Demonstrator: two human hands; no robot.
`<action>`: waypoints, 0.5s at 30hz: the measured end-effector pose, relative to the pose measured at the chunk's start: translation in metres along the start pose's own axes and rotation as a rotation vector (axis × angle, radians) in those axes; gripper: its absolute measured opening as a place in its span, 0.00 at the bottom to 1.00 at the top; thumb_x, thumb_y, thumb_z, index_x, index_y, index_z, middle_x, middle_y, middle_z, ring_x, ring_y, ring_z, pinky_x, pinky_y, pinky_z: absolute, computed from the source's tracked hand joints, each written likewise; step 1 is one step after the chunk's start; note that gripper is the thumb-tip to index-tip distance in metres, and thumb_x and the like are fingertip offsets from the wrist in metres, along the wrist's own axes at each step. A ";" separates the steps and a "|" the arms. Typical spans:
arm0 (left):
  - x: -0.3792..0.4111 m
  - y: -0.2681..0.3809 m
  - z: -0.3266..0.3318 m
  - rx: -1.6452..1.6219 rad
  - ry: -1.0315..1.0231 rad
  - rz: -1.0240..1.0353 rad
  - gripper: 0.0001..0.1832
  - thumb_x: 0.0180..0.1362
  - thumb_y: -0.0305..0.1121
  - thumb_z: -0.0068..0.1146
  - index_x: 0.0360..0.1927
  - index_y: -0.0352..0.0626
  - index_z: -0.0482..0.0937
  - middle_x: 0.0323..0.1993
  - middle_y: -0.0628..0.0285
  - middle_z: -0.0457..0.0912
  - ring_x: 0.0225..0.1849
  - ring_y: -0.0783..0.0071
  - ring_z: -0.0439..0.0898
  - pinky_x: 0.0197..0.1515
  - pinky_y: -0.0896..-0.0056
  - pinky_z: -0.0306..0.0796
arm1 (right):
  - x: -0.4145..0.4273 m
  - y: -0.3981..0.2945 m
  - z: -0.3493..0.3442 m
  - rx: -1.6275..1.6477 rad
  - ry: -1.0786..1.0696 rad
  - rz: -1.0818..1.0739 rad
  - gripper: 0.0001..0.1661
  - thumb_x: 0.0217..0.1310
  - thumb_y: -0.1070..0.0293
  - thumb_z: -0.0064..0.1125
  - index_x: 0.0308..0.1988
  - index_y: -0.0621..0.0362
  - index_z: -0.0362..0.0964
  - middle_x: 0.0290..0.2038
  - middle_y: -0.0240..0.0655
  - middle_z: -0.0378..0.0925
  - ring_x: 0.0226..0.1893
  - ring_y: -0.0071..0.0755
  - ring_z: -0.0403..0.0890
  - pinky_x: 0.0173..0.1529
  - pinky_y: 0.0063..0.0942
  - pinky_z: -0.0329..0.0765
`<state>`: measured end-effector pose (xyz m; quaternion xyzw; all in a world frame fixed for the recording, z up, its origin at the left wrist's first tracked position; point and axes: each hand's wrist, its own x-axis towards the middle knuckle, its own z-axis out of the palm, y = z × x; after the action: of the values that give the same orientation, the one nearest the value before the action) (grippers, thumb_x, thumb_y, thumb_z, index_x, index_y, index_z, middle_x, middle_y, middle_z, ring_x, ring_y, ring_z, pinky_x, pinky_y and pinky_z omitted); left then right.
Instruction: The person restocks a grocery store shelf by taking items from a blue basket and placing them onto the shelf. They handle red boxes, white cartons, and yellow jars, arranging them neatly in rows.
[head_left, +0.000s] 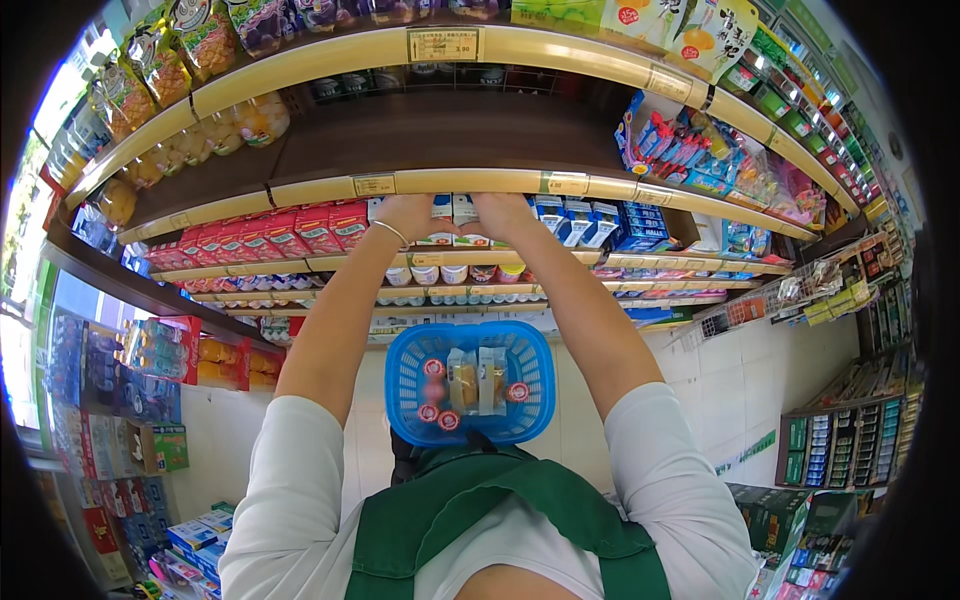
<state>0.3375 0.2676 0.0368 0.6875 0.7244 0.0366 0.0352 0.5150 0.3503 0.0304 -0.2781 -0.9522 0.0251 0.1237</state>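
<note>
My left hand (405, 215) and my right hand (499, 214) reach in beneath a yellow-edged shelf, side by side, over a row of drink cartons. White and blue cartons (442, 213) show between them, and both thumbs point inward at the carton fronts. The shelf's front strip (465, 181) hides most of my fingers, so any grip is unclear. Red cartons (300, 231) stand to the left of my left hand. Blue and white cartons (576, 221) stand just right of my right hand. Below my arms is a blue plastic basket (395, 382).
In the basket are several red-capped items (517, 392) and two clear-wrapped baked goods (463, 381). Lower shelves hold tubs (454, 275). Bagged candy (675, 150) sits upper right. A wire rack (750, 307) juts out at right; bottled drinks (154, 352) are stacked at left.
</note>
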 end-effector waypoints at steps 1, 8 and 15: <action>0.000 -0.002 0.001 -0.001 0.006 0.016 0.60 0.41 0.74 0.63 0.66 0.34 0.63 0.62 0.38 0.70 0.62 0.43 0.72 0.63 0.55 0.68 | 0.001 0.000 -0.001 0.020 -0.017 0.005 0.48 0.42 0.49 0.76 0.59 0.58 0.65 0.57 0.47 0.72 0.60 0.51 0.72 0.64 0.42 0.68; -0.007 0.001 -0.003 -0.036 0.064 0.077 0.57 0.39 0.70 0.67 0.63 0.34 0.66 0.60 0.40 0.72 0.61 0.43 0.72 0.63 0.54 0.67 | -0.001 0.000 -0.004 0.021 -0.087 0.003 0.46 0.43 0.47 0.76 0.58 0.58 0.67 0.56 0.48 0.72 0.57 0.51 0.74 0.62 0.40 0.71; -0.016 0.014 0.012 0.091 0.238 0.088 0.47 0.52 0.61 0.62 0.65 0.34 0.65 0.64 0.45 0.69 0.67 0.49 0.67 0.69 0.54 0.59 | -0.009 -0.014 0.001 -0.113 -0.029 -0.051 0.45 0.53 0.51 0.68 0.63 0.63 0.61 0.61 0.48 0.69 0.64 0.49 0.68 0.68 0.41 0.63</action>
<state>0.3536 0.2520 0.0258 0.7105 0.6933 0.0864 -0.0841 0.5147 0.3332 0.0291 -0.2600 -0.9606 -0.0278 0.0946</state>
